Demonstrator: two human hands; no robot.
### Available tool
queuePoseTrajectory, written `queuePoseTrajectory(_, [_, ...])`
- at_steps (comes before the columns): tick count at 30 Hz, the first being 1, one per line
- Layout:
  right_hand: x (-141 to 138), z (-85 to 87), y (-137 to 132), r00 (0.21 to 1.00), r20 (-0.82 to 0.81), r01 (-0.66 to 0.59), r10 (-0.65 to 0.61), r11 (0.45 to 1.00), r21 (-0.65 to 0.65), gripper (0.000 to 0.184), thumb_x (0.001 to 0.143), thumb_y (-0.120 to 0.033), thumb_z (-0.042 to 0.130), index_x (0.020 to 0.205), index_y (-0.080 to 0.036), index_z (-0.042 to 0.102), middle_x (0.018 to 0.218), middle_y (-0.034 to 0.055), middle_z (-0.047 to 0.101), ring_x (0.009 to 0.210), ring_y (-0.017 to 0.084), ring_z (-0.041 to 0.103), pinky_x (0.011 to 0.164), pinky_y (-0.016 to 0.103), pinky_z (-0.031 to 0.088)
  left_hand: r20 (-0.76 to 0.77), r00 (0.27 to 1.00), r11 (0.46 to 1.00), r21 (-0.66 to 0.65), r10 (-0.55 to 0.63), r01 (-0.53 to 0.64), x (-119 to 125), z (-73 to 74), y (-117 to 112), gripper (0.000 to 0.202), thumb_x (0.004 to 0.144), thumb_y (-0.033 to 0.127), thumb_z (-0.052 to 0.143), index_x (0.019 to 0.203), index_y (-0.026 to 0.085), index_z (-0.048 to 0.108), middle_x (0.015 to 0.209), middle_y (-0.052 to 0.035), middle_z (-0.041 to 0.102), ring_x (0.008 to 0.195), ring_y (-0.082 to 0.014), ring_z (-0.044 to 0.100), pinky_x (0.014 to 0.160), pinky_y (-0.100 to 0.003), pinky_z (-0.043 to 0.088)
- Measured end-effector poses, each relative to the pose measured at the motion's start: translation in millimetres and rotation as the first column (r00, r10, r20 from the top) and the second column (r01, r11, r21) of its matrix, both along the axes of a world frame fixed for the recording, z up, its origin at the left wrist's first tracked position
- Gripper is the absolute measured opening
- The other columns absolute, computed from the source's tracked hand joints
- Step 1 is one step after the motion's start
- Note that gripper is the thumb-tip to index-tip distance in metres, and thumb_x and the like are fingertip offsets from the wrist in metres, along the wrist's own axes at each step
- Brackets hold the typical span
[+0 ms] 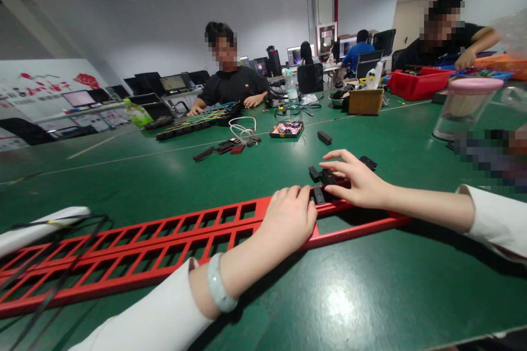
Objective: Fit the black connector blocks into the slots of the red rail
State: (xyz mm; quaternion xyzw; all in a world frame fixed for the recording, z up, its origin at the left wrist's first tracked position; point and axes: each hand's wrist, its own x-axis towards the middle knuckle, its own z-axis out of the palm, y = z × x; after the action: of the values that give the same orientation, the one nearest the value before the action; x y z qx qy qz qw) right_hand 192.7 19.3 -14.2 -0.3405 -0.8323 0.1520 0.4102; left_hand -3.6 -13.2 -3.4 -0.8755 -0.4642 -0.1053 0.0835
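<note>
The left hand [289,215] lies palm down over the red slotted frame [263,209], its forearm coming up from the lower left, a pale bangle [221,283] at the wrist. Its fingers are pressed together and bent over the far side; whether they grip the edge cannot be told.

The right hand [354,180] reaches in from the right, forearm nearly level, above the far edge of the frame. Its fingers are spread, with the thumb held apart below them. A black block [328,177] shows between thumb and fingers; whether they touch it is unclear.

The frame lies flat on the green table [370,285], its long axis running across in front of the person, from the lower left upward to the right, with two rows of openings side by side. It passes beneath the left hand and ends below the right forearm.

Just beyond the left fingertips, a small black piece [319,196] sits at the far row, its long axis pointing away from the person, across the frame. Another small piece [314,174] lies beyond it on the table, left of the right hand.
</note>
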Motion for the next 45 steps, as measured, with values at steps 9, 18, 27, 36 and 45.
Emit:
queuePoseTrajectory(9, [1, 1.1, 4, 1.0, -0.005, -0.021, 0.021, 0.998, -0.06, 0.037, 0.072, -0.032, 0.063, 0.103, -0.016, 0.049, 0.103, 0.0099, 0.052, 0.09, 0.02, 0.054, 0.077, 0.037, 0.049, 0.12, 0.993, 0.997, -0.07, -0.011, 0.02, 1, 2.2, -1, 0.031, 0.088, 0.025, 0.035, 0.112, 0.011, 0.05, 0.109, -0.0133, 0.057, 0.103, -0.0248, 0.051, 0.091, -0.041, 0.037])
queuePoseTrajectory(18, [1, 0.9, 3, 1.0, 0.018, 0.003, -0.001, 0.997, -0.083, 0.037, 0.075, -0.032, 0.059, 0.106, -0.017, 0.047, 0.098, 0.0082, 0.055, 0.084, 0.019, 0.055, 0.073, 0.035, 0.048, 0.697, 0.71, 0.868, -0.409, 0.099, 0.28, 1, 7.4, 6, 0.047, 0.086, 0.037, 0.038, 0.127, 0.015, 0.036, 0.13, -0.0111, 0.046, 0.12, -0.0208, 0.042, 0.101, -0.038, 0.032])
queuePoseTrajectory(27, [0, 1.3, 2, 0.999, 0.036, 0.006, -0.002, 0.996, -0.094, 0.038, 0.075, -0.032, 0.06, 0.106, -0.016, 0.047, 0.097, 0.0086, 0.055, 0.081, 0.019, 0.055, 0.07, 0.034, 0.049, 0.83, 0.306, 0.606, -0.551, 0.465, 0.574, -1, 20.1, 12, 0.068, 0.084, 0.048, 0.009, 0.132, 0.006, 0.031, 0.13, -0.0156, 0.046, 0.117, -0.0226, 0.047, 0.097, -0.038, 0.038])
queuePoseTrajectory(36, [0, 2.5, 2, 0.999, 0.041, -0.011, 0.015, 0.997, -0.082, 0.038, 0.068, -0.03, 0.066, 0.1, -0.016, 0.05, 0.095, 0.007, 0.053, 0.081, 0.017, 0.057, 0.07, 0.032, 0.05, 0.832, 0.172, 0.605, -0.51, 0.528, 0.612, -1, 19.0, 10, 0.063, 0.084, 0.045, 0.012, 0.125, 0.005, 0.038, 0.124, -0.017, 0.052, 0.111, -0.024, 0.052, 0.096, -0.041, 0.038])
queuePoseTrajectory(45, [0, 1.1, 3, 0.999, 0.048, -0.016, 0.019, 0.998, -0.065, 0.039, 0.066, -0.03, 0.066, 0.1, -0.016, 0.053, 0.093, 0.0063, 0.056, 0.079, 0.017, 0.056, 0.068, 0.031, 0.049, 0.841, 0.196, 0.66, -0.521, 0.504, 0.541, 0, 16.6, 11, 0.057, 0.083, 0.046, 0.015, 0.11, 0.007, 0.047, 0.114, -0.018, 0.058, 0.101, -0.0246, 0.058, 0.09, -0.042, 0.044])
